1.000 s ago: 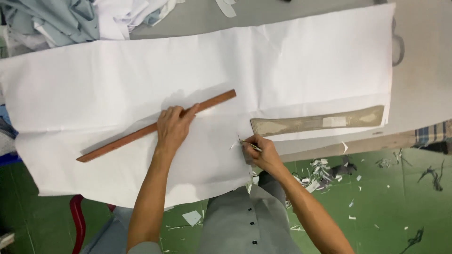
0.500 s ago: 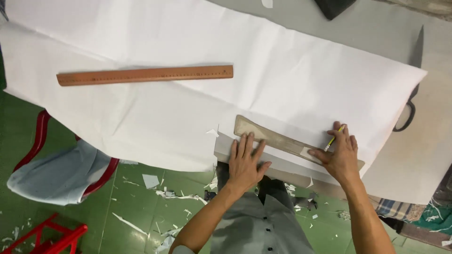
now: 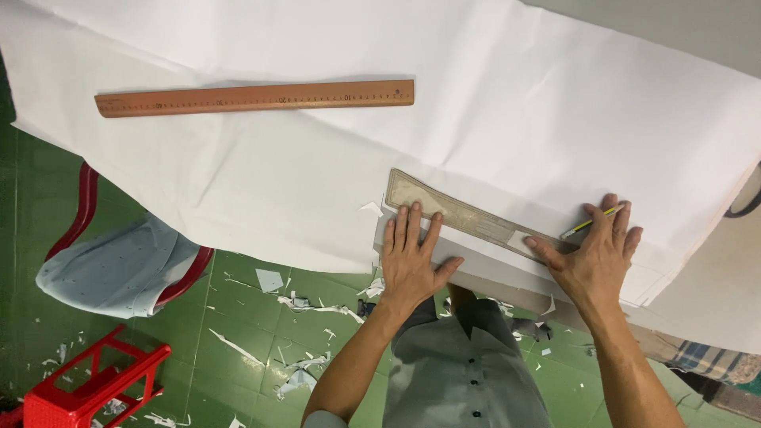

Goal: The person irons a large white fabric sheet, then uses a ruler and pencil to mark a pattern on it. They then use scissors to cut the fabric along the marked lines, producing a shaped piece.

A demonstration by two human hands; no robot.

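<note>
My left hand (image 3: 412, 257) lies flat, fingers spread, on the near left end of a long narrow tan cardboard pattern piece (image 3: 468, 214) that rests on a large white sheet of fabric (image 3: 507, 119). My right hand (image 3: 594, 254) presses down on the pattern's right end and holds a yellow-green pencil (image 3: 588, 224) between its fingers. A long brown wooden ruler (image 3: 254, 97) lies loose on the fabric, far up and to the left of both hands.
The white fabric hangs over the table's near edge. Below it are a green tiled floor (image 3: 261, 333) strewn with paper scraps, a red chair with light blue cloth (image 3: 119, 265) and a red stool (image 3: 87, 384).
My left hand left the ruler and came down onto the pattern piece. My right hand moved with the pencil to the pattern's right end. The view shifted right.
</note>
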